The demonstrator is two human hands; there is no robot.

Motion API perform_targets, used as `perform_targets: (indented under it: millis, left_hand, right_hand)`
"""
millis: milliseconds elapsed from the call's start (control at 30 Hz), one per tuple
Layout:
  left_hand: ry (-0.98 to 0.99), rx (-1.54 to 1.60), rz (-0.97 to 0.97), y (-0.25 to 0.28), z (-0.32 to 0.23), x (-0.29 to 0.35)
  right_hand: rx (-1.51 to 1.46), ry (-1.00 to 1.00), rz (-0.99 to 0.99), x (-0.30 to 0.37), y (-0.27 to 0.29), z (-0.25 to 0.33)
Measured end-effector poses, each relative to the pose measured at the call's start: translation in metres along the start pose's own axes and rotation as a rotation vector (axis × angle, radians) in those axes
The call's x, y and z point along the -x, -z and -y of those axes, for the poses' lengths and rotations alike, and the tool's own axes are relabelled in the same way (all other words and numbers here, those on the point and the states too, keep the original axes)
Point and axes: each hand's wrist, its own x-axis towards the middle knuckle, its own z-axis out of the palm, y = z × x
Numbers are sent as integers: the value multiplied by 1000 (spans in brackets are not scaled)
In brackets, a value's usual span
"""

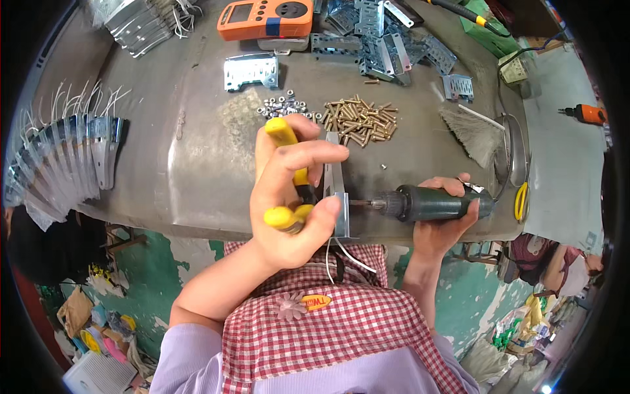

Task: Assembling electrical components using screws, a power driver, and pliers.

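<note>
My left hand is closed round yellow-handled pliers, its thumb pressed to a bent metal bracket at the table's near edge. Two white wires hang below the bracket. The pliers' jaws are hidden behind my fingers. From the right, my right hand grips a dark green electric screwdriver, level, its bit pointing left and reaching the bracket's face. Whether a screw sits at the bit's tip I cannot tell. Just beyond my left hand lie a pile of brass-coloured screws and a scatter of small nuts.
Perforated metal plates lie heaped at the back, beside an orange multimeter. Bagged metal parts with white wires fan out at left. A brush, a looped cord and yellow-handled scissors lie at right.
</note>
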Motion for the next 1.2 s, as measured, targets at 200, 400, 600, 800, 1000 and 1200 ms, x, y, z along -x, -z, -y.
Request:
perform_targets:
  millis: [200,400,600,800,1000,1200]
  left_hand:
    - [61,-9,-7,-3,7,3]
    - [24,97,-2,-2,14,5]
    - [61,77,6,-5,12,6]
    - [63,148,-41,-8,13,5]
    - [31,119,-43,-13,12,6]
    - [166,206,-168,-13,9,2]
  right_hand:
    - [57,60,-25,3,1,10]
    - [202,78,36,15,17,12]
    - [291,66,17,19,11,3]
    - [287,69,30,17,9,10]
    - [269,61,-21,11,9,7]
    - [191,97,-1,12,17,-3]
